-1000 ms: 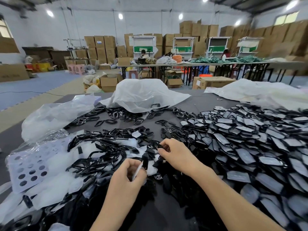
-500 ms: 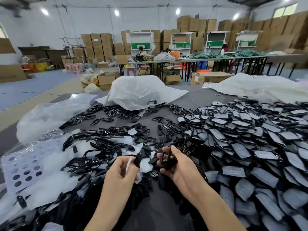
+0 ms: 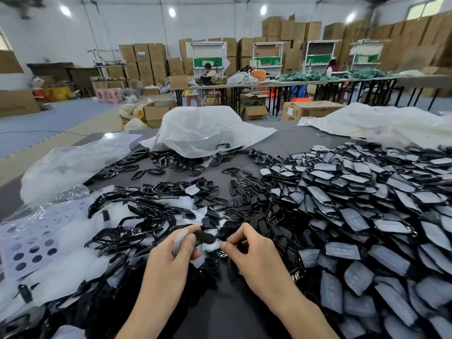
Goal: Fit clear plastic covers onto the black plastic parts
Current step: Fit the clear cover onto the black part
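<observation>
Left hand (image 3: 171, 255): thumb and forefinger clamp 1 black part (image 3: 205, 237), held roughly level just above the table (image 3: 288, 143). 1 clear cover (image 3: 179, 241) is tucked upright under the same fingers.

Right hand (image 3: 252, 255): fingers curled, thumb and forefinger tips closed at the part's right end, apparently pinching it; contact blurred.

Surroundings: heap of covered parts (image 3: 354, 204) to the right, bare black frames (image 3: 146, 216) to the left, lilac perforated sheet (image 3: 27, 243) far left, white bag (image 3: 208, 128) behind.

stacked cardboard boxes (image 3: 149, 59) at back wall | white plastic bag (image 3: 203, 130) mid-table | perforated sheet (image 3: 27, 245) left | pink stools (image 3: 108, 95) on floor
</observation>
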A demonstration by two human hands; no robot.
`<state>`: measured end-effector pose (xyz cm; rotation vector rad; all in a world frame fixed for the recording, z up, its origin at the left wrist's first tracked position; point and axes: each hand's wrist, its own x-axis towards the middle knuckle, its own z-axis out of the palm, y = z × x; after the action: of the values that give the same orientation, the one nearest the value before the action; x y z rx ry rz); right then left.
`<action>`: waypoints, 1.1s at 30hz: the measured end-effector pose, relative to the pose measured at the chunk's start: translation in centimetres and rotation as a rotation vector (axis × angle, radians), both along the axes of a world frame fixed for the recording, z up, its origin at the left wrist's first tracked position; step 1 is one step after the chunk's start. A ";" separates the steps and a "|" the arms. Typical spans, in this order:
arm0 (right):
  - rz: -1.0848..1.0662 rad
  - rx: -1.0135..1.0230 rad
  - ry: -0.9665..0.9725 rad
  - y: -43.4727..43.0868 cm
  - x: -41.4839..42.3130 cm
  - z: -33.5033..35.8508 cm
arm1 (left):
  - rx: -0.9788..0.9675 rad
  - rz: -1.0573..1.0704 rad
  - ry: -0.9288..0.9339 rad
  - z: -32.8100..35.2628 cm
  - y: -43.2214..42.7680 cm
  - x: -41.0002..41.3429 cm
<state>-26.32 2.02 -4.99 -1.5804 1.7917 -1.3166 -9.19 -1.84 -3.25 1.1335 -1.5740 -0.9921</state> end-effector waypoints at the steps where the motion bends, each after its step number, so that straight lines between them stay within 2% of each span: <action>1: 0.002 0.000 0.025 0.0 0.1 -0.1 | 0.004 0.003 0.007 0.1 0.1 -0.1; 3: 0.009 -0.006 0.021 -0.1 0.0 -0.2 | 0.015 0.013 0.030 0.2 0.2 -0.3; 6: 0.031 -0.021 -0.092 0.0 -0.1 0.4 | 0.031 0.012 0.088 0.3 0.3 -0.3; 14: 0.002 -0.062 -0.234 0.0 -0.3 1.0 | 0.034 -0.046 0.117 0.3 0.5 -0.5; 20: -0.035 -0.034 -0.243 0.0 0.5 0.8 | 0.035 -0.075 0.160 0.0 0.6 -0.9; 24: 0.028 -0.016 -0.482 0.1 1.0 1.2 | 0.053 -0.086 0.190 -0.2 0.7 -1.2; 30: 0.017 -0.032 -0.596 0.2 1.3 1.5 | 0.067 -0.097 0.209 -0.5 0.6 -1.3; 33: 0.055 -0.026 -0.813 0.0 1.8 1.6 | 0.069 -0.104 0.247 -0.3 0.8 -1.6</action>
<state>-24.52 2.03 -3.42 -0.8753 1.2074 -1.6347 -10.75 -1.00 -3.60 0.9424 -1.4195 -1.2147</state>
